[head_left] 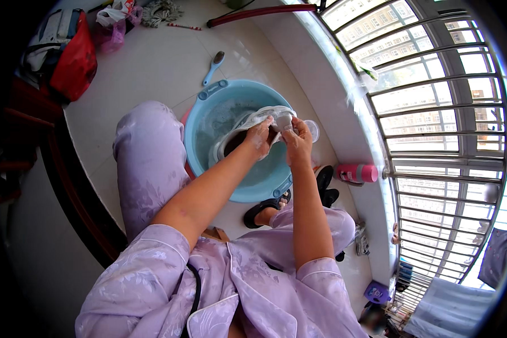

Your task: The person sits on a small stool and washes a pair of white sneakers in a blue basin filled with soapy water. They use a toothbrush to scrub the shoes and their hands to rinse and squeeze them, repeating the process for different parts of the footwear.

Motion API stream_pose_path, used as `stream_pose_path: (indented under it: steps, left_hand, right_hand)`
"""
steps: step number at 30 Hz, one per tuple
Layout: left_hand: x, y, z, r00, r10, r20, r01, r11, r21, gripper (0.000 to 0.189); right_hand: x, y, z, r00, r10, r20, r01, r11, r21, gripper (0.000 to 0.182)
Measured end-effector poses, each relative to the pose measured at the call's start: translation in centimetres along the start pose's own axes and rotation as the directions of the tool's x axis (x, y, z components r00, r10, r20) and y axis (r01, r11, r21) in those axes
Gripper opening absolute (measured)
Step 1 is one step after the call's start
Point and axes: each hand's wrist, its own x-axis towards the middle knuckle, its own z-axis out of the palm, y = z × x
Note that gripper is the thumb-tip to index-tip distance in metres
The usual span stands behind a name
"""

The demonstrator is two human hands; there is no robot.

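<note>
A light-blue plastic basin (pixel 257 192) of cloudy, sudsy water (pixel 207 126) stands on the tiled floor before me. Over its right side I have a soapy white item with a dark inside (pixel 236 141), perhaps a shoe or cap; its kind is unclear. My left hand (pixel 260 137) grips its edge, with foam on the fingers. At its right end, my right hand (pixel 298 137) is closed around a whitish piece (pixel 284 121), which may be part of the item or a soap bar. A clear plastic cup or lid (pixel 312 130) shows just beyond the right hand.
A blue-handled brush (pixel 213 67) lies beyond the basin. Dark shoes (pixel 324 179) and a pink bottle (pixel 357 173) are at the right, by a low wall under a barred window (pixel 443 122). A red bag (pixel 74 63) and a mop head (pixel 162 12) lie upper left.
</note>
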Motion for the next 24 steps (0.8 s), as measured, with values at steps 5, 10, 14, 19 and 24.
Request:
stream_pose_path:
  steps: [5, 10, 14, 19, 24]
  left_hand:
    - [0.3, -0.2, 0.4, 0.999, 0.042, -0.029, -0.041, 0.999, 0.034, 0.032]
    - [0.7, 0.8, -0.4, 0.999, -0.028, -0.042, 0.029, 0.999, 0.031, 0.039]
    - [0.5, -0.3, 1.1, 0.988, 0.0, -0.151, 0.012, 0.997, 0.083, 0.043]
    - [2.3, -0.8, -0.1, 0.963, 0.118, -0.244, -0.083, 0.985, 0.152, 0.046]
    - [1.9, -0.6, 0.2, 0.941, 0.197, -0.275, -0.132, 0.962, 0.24, 0.05]
  right_hand:
    - [3.4, 1.2, -3.4, 0.976, 0.111, 0.19, -0.055, 0.96, -0.275, 0.034]
    - [0.1, -2.7, 0.5, 0.921, 0.231, 0.314, -0.171, 0.963, -0.208, 0.033]
    - [2.3, 0.7, -4.5, 0.862, 0.393, 0.321, -0.461, 0.87, 0.175, 0.044]
    - [0.2, -0.6, -3.0, 0.931, 0.302, -0.203, -0.313, 0.949, -0.024, 0.035]
    - [-1.2, 1.1, -2.1, 0.947, -0.319, -0.025, 0.223, 0.715, -0.662, 0.043]
